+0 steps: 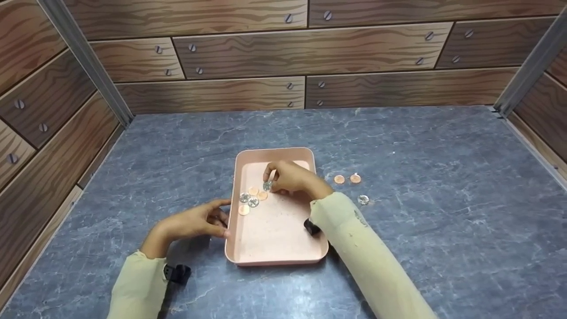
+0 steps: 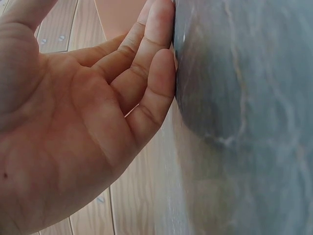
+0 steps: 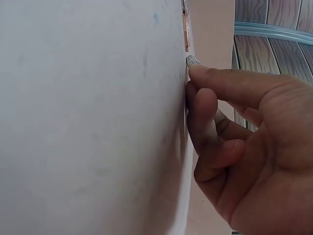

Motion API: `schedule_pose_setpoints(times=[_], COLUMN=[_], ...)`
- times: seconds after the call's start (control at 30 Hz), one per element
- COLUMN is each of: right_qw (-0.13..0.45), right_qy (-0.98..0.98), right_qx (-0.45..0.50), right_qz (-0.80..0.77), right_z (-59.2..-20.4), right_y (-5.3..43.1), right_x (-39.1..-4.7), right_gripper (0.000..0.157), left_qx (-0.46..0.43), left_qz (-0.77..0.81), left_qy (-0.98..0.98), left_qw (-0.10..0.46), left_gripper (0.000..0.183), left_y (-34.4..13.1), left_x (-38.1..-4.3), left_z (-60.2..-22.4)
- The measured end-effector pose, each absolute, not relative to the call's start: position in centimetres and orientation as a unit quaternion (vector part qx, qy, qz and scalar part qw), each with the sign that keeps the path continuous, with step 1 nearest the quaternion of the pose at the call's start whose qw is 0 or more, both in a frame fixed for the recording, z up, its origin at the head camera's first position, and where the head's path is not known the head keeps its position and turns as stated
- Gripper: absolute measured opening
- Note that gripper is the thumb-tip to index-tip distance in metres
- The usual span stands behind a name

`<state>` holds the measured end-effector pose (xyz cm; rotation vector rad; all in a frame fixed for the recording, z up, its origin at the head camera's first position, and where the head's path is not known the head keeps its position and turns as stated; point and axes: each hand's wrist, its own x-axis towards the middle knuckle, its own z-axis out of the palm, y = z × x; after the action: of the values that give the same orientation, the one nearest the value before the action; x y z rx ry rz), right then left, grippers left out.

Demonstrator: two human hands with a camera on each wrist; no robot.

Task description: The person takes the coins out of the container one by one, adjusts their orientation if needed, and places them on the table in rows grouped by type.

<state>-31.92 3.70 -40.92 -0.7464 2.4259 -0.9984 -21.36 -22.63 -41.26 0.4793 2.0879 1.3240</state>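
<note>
Editor: Who is holding what?

Photographer: A person's right hand (image 1: 291, 177) pinches a silver-coloured coin (image 1: 267, 186) between thumb and finger, over the inside of a pink rectangular tray (image 1: 283, 239). Whether that coin touches the floor of the tray, I cannot tell.

Editor: And the left?

Photographer: The left hand (image 1: 192, 223) rests at the tray's left wall, its thumb and forefinger spread apart, other fingers loosely bent, fingertips on the blue marbled table (image 1: 421, 243).

Editor: Any more coins?

Photographer: Five lie inside, grouped near the left wall: three copper-coloured coins (image 1: 244, 210) and two silver-coloured coins (image 1: 253, 202). Right of the tray, two copper-coloured discs (image 1: 339, 179) lie near each other, a silver-coloured disc (image 1: 363, 200) closer to the camera.

Editor: Backdrop?

Photographer: Wood-patterned panels (image 1: 248, 55).
</note>
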Motion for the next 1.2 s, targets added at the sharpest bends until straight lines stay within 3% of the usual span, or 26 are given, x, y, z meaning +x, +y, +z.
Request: schedule_pose_setpoints(times=[0.27,0.63,1.2], right_qw=[0.205,0.210,0.218], right_qy=[0.867,0.826,0.788], right_qx=[-0.272,-0.296,-0.271], right_qz=[-0.365,-0.432,-0.509], right_z=[-40.6,-36.7,-35.1], right_y=[3.3,3.6,6.8], right_x=[-31.6,-31.1,-29.2], right_gripper=[0.022,0.024,0.027], left_qx=[0.183,0.182,0.194], left_qz=[0.496,0.492,0.490], left_qy=[0.792,0.795,0.795], left_qw=[0.304,0.304,0.301], left_gripper=[0.092,0.091,0.090], left_y=[-22.7,-22.6,-22.6], left_x=[-21.1,-21.0,-21.3], left_z=[-41.3,-41.0,-41.1])
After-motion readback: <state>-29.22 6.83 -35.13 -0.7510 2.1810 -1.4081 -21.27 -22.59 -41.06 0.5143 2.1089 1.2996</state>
